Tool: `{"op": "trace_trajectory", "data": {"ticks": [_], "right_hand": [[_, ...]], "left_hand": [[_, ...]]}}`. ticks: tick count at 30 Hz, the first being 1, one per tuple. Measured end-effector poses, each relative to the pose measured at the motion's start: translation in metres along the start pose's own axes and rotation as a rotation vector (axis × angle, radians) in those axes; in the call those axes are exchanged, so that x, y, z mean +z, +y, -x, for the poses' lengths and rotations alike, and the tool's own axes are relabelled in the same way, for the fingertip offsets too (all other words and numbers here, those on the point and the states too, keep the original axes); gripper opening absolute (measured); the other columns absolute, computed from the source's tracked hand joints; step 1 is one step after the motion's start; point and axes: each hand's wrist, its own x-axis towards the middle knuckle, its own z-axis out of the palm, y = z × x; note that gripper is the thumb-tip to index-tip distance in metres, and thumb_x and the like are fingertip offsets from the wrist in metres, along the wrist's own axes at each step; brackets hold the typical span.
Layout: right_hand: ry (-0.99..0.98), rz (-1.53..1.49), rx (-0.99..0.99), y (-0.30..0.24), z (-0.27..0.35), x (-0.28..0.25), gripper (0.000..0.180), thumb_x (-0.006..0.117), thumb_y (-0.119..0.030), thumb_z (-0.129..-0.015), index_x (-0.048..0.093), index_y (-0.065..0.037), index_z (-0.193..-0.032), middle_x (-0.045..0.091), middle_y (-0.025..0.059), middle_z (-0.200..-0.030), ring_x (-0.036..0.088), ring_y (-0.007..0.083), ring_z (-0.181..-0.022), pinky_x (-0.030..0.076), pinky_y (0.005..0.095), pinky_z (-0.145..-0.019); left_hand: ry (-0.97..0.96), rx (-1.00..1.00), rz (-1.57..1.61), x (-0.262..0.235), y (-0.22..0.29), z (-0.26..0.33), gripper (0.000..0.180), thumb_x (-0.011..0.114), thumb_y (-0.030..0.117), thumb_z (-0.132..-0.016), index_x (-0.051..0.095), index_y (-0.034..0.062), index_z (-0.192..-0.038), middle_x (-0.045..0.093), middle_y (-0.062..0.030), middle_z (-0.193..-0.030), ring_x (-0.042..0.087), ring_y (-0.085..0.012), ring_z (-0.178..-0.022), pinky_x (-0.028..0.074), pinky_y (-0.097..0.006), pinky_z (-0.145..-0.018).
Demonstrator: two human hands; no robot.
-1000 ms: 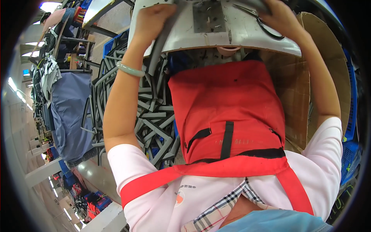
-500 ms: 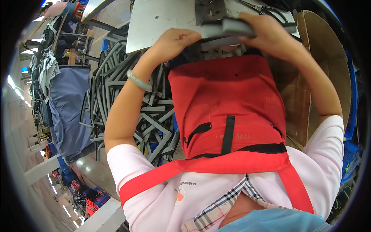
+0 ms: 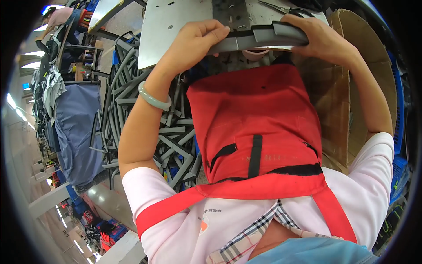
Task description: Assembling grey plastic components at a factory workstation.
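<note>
Bowing slightly, the grey strip [image 3: 237, 42] is hovering or resting over the near edge of the table [image 3: 176, 17]; I cannot tell whether it is touching. Its sections are overlapping in steps toward the right. The left hand [image 3: 195, 42] is pinching the left end between thumb and curled fingers, and the right hand [image 3: 323, 42] is wrapping the right end with fingers mostly folded. Handling it well is probably calling for an even hold at both ends, so that the overlapping sections are neither slipping nor kinking. Scissors [image 3: 281, 9] are lying on the table's right part, needing some care. Grey strips [image 3: 176, 146] are piling left of the table, and a cardboard box [image 3: 338, 110] is standing at its right.
</note>
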Motion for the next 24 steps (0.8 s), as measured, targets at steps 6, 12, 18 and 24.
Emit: {"op": "trace_trajectory", "data": {"ticks": [6,12,18,24], "right_hand": [[0.028,-0.008,0.011,0.012,-0.02,-0.023,0.059,0.075,-0.016,-0.076,0.055,0.002,-0.128,0.066,0.0224,-0.109,0.064,0.0309,-0.099,0.05,0.0366,-0.087],[-0.003,0.018,0.007,0.026,-0.037,-0.027,0.059,0.075,-0.024,-0.075,0.056,0.007,-0.122,0.068,0.0251,-0.1,0.067,0.0294,-0.09,0.051,0.0376,-0.08],[-0.039,-0.024,0.117,0.021,-0.048,-0.032,0.065,0.075,-0.024,-0.075,0.053,0.009,-0.128,0.065,0.0277,-0.111,0.065,0.0309,-0.1,0.051,0.0363,-0.087],[0.033,0.027,0.072,0.013,-0.053,-0.039,0.069,0.075,-0.024,-0.075,0.05,0.009,-0.131,0.064,0.0284,-0.114,0.064,0.0288,-0.103,0.05,0.0358,-0.09]], "left_hand": [[0.069,-0.014,0.068,-0.01,0.016,-0.013,0.028,0.07,0.022,-0.089,0.07,-0.0012,-0.105,0.061,0.0018,-0.076,0.049,-0.0046,-0.063,0.038,-0.019,-0.06],[0.184,-0.059,0.066,-0.009,0.005,-0.038,0.03,0.07,0.022,-0.089,0.07,-0.0027,-0.105,0.061,-0.0012,-0.075,0.049,-0.0063,-0.062,0.039,-0.021,-0.06],[0.178,-0.023,0.087,-0.017,-0.001,-0.052,0.031,0.07,0.022,-0.089,0.069,-0.0039,-0.106,0.062,-0.0027,-0.075,0.05,-0.0074,-0.062,0.041,-0.021,-0.061],[0.184,-0.021,0.155,-0.025,-0.005,-0.052,0.03,0.069,0.02,-0.09,0.069,-0.0047,-0.107,0.062,-0.004,-0.077,0.051,-0.0075,-0.064,0.042,-0.021,-0.062]]}}
